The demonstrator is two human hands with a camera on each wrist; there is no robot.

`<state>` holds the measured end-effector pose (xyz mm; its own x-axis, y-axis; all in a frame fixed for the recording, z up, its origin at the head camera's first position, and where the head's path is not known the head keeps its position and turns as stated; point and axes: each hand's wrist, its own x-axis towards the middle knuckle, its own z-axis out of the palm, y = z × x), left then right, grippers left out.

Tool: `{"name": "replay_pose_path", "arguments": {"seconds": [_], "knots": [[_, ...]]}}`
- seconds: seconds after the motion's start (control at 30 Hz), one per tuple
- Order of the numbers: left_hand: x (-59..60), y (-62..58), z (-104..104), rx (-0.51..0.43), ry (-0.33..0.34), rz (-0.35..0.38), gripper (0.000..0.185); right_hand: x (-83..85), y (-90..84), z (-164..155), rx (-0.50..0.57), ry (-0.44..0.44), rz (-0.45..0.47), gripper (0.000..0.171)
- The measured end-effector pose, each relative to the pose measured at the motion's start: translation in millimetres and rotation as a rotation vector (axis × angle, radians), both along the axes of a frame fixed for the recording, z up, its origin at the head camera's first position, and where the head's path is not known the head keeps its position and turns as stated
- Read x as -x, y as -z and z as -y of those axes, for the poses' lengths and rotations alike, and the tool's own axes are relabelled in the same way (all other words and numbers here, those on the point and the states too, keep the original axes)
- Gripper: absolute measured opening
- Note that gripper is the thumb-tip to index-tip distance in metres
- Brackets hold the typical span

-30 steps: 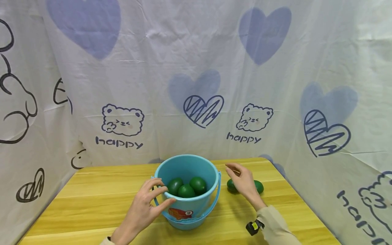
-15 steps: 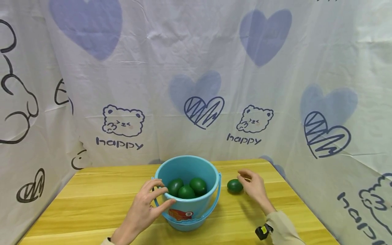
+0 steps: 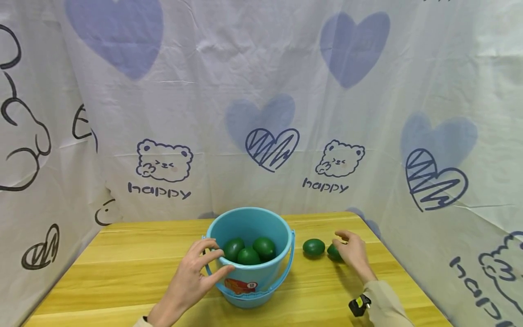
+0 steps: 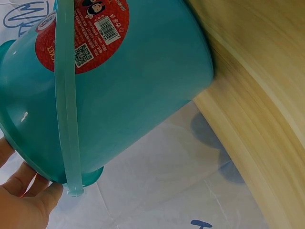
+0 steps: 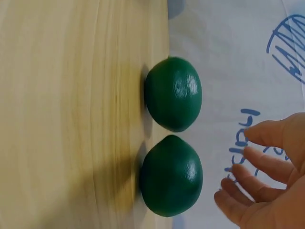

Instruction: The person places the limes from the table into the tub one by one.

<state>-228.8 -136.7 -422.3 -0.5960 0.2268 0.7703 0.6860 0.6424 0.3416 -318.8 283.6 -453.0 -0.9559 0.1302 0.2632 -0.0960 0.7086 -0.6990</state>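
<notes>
A light blue bucket (image 3: 265,274) with its handle hanging down stands on the table, several green limes (image 3: 263,248) inside. My left hand (image 3: 189,277) grips its rim at the near left, fingers over the edge and thumb at the front. The left wrist view shows those fingertips at the rim beside the strap handle (image 4: 66,109). To the right of the bucket lie two more limes, a left one (image 3: 313,248) and a right one (image 3: 333,253). Holding nothing, my right hand (image 3: 354,250) hovers over the right lime, partly hiding it. In the right wrist view its loosely bent fingers (image 5: 259,191) are apart from both limes.
The wooden table (image 3: 135,263) has its right edge a short way beyond my right hand. A white cloth (image 3: 229,68) with hearts and bears hangs behind and along both sides. My right wrist wears a small black device (image 3: 358,305).
My right hand has moved rightward, away from the bucket, passing over the left lime to the right one. The left lime is uncovered now. My left hand has stayed on the rim.
</notes>
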Motion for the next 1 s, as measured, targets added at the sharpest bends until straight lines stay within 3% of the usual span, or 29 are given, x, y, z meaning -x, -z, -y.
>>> {"name": "replay_pose_path", "arguments": {"seconds": [0.53, 1.0], "knots": [[0.4, 1.5, 0, 0.004, 0.005, -0.026, 0.026, 8.6, 9.1, -13, -0.127, -0.023, 0.184, 0.053], [1.7, 0.8, 1, 0.007, 0.013, -0.027, 0.028, 9.4, 18.8, -18, -0.055, -0.035, 0.154, 0.047]]}}
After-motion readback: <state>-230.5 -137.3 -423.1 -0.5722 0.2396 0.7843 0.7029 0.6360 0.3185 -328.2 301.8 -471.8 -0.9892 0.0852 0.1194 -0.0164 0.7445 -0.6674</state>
